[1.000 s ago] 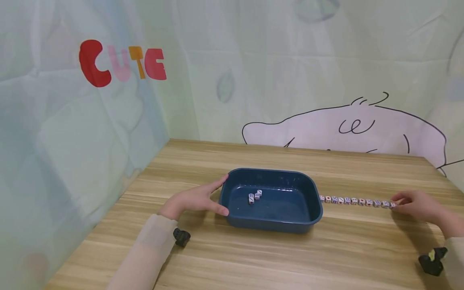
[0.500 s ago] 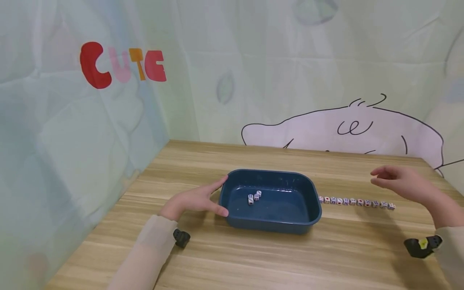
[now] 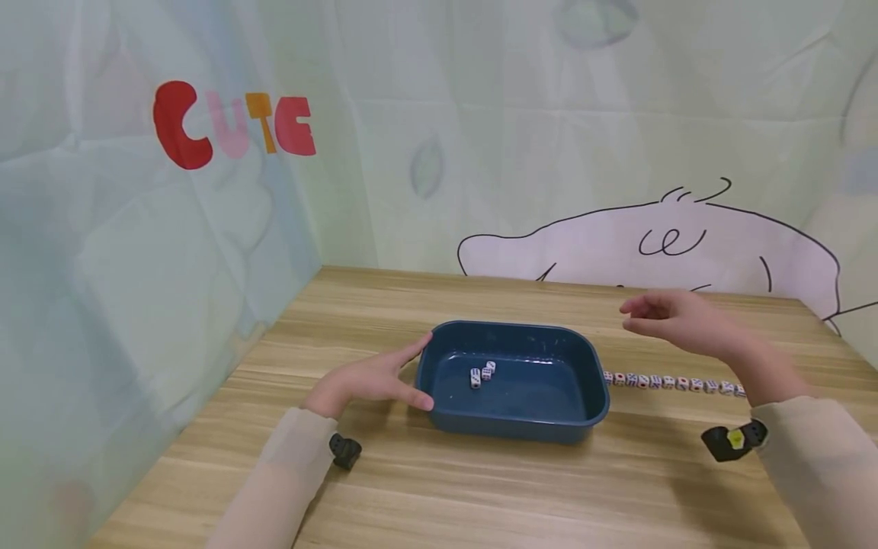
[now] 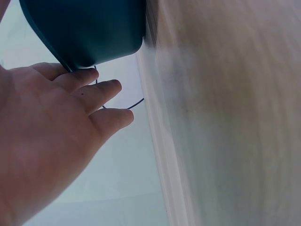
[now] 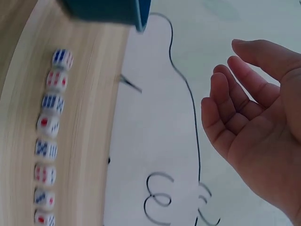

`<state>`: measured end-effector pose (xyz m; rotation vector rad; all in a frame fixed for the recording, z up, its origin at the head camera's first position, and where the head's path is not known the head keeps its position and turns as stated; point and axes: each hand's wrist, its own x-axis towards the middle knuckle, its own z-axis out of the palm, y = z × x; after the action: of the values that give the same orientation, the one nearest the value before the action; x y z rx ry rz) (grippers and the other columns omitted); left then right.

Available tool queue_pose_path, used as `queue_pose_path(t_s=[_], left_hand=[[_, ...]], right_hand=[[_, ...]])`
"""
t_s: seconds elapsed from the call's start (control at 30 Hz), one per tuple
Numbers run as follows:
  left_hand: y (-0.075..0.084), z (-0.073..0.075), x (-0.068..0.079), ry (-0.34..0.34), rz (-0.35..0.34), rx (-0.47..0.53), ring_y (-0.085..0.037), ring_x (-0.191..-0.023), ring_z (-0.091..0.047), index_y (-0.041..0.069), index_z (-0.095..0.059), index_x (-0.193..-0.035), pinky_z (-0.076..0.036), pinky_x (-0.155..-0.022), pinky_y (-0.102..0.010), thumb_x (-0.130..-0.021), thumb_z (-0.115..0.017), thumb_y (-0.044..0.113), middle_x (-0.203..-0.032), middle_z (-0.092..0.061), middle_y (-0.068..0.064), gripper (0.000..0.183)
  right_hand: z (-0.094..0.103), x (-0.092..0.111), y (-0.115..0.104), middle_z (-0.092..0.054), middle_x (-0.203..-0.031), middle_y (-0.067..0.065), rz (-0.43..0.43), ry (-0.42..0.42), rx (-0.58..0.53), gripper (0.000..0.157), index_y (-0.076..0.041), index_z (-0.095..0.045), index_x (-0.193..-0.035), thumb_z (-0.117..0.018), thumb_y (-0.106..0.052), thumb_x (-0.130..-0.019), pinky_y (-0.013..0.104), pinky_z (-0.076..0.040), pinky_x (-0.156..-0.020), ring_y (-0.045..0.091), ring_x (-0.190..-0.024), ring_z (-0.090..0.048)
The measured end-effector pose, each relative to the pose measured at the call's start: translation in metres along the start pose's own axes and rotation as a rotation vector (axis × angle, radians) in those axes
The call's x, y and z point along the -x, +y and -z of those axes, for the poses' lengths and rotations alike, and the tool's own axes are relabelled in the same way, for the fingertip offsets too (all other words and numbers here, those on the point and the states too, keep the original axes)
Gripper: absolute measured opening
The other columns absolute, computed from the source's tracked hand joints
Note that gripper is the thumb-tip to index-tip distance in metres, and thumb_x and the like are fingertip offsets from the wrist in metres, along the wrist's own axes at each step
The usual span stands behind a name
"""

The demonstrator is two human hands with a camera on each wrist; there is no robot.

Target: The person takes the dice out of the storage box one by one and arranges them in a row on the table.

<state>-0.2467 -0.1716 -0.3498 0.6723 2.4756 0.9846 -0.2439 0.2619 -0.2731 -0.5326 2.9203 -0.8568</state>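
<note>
A blue rectangular tray [image 3: 521, 428] stands on the table, with 3 white dice [image 3: 475, 378] on its floor, left of its middle. My left hand [image 3: 366, 379] rests against the tray's left end, thumb and forefinger spread along the rim; in the left wrist view its fingers [image 4: 106, 96] lie straight beside the wall. A straight row of dice [image 3: 668, 382] runs from the tray's right end toward the right. Above and behind that row hovers my right hand [image 3: 686, 324], holding nothing. The right wrist view shows its fingers [image 5: 225, 101] loosely bent, thumb apart from them.
The wooden table [image 3: 480, 496] ends at a cloth backdrop [image 3: 549, 152] behind and on the left. A black wrist device [image 3: 734, 441] is on the right sleeve, another device [image 3: 344, 451] on the left one. My right forearm covers the far right end of the row.
My right hand has let go of the last die at the row's right end, lifted, and moved left toward the tray. My left hand and the tray have stayed put.
</note>
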Motion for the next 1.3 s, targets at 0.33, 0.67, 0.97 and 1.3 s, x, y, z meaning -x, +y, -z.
queue_pose_path(t_s=[0.33, 0.67, 0.97, 1.3], left_hand=[[0.000, -0.001, -0.001, 0.012, 0.008, -0.012, -0.030, -0.147, -0.015, 0.016, -0.007, -0.156, -0.019, -0.116, -0.054, -0.075, -0.078, 0.047, -0.161, -0.013, -0.009, 0.113], [-0.001, 0.000, -0.002, 0.014, 0.002, -0.023, -0.029, -0.147, -0.015, 0.015, -0.007, -0.156, -0.020, -0.116, -0.053, -0.075, -0.078, 0.048, -0.161, -0.013, -0.009, 0.114], [-0.001, -0.002, -0.001, 0.019, 0.008, -0.027, -0.029, -0.147, -0.016, 0.016, -0.007, -0.156, -0.020, -0.116, -0.053, -0.075, -0.078, 0.046, -0.161, -0.014, -0.009, 0.112], [-0.001, -0.001, -0.001, 0.019, 0.012, -0.024, -0.031, -0.147, -0.017, 0.015, -0.009, -0.156, -0.021, -0.115, -0.054, -0.075, -0.078, 0.046, -0.161, -0.015, -0.011, 0.111]], right_hand=[[-0.030, -0.026, -0.040, -0.066, -0.098, 0.007, 0.115, -0.073, -0.080, 0.029, -0.001, -0.062, -0.115, -0.064, -0.020, -0.093, 0.033, -0.053, -0.079, 0.021, -0.088, -0.061], [-0.065, -0.046, -0.062, -0.066, -0.095, 0.002, 0.152, -0.128, -0.077, 0.028, -0.006, -0.063, -0.117, -0.064, -0.021, -0.093, 0.031, -0.051, -0.076, 0.017, -0.083, -0.059], [-0.098, -0.063, -0.077, -0.066, -0.093, 0.004, 0.235, -0.183, -0.139, 0.029, 0.001, -0.062, -0.116, -0.064, -0.015, -0.092, 0.030, -0.052, -0.077, 0.016, -0.081, -0.059], [-0.119, -0.074, -0.077, -0.068, -0.093, 0.005, 0.221, -0.207, -0.179, 0.028, 0.004, -0.062, -0.115, -0.063, -0.011, -0.092, 0.032, -0.051, -0.079, 0.016, -0.083, -0.058]])
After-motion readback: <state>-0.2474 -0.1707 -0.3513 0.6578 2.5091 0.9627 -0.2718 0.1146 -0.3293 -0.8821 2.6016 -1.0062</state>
